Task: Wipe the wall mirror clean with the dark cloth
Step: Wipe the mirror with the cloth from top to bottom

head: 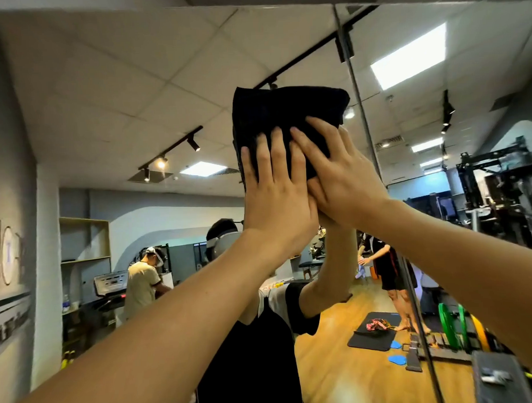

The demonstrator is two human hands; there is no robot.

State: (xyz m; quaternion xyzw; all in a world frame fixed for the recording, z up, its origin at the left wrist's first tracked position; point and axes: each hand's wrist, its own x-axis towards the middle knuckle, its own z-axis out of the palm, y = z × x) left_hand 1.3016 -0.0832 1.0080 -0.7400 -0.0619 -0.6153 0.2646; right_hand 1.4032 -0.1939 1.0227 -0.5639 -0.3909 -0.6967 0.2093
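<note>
the wall mirror [134, 94] fills nearly everything ahead of us, a big pane fixed flat to the wall, and that is why we see a gym room in it with ceiling tiles, track lights and a wooden floor: all of that is reflection, not the space between us and the glass. a slanted vertical seam [361, 107] to the right of our hands marks where this pane meets the next one, so we judge the job is being done pane by pane and we are near this one's right edge

both our arms reach up and forward because the patch being worked sits high on the glass, above head level. our own reflection stands directly behind the arms, mostly hidden by them

the dark cloth [285, 110] is folded into a thick pad and held flat against the mirror, upper middle of the view, just left of the seam. folding it gives a firm face to push on

our left hand [276, 195] lies on the cloth's lower part with fingers straight and spread, palm toward the glass, pressing not gripping. our right hand [345, 180] comes in from the right at an angle, fingers also straight, overlapping the left hand's edge and bearing on the cloth. two flat hands stacked this way put even pressure on the pad so it can slide without bunching; we cannot tell where the thumbs sit
</note>
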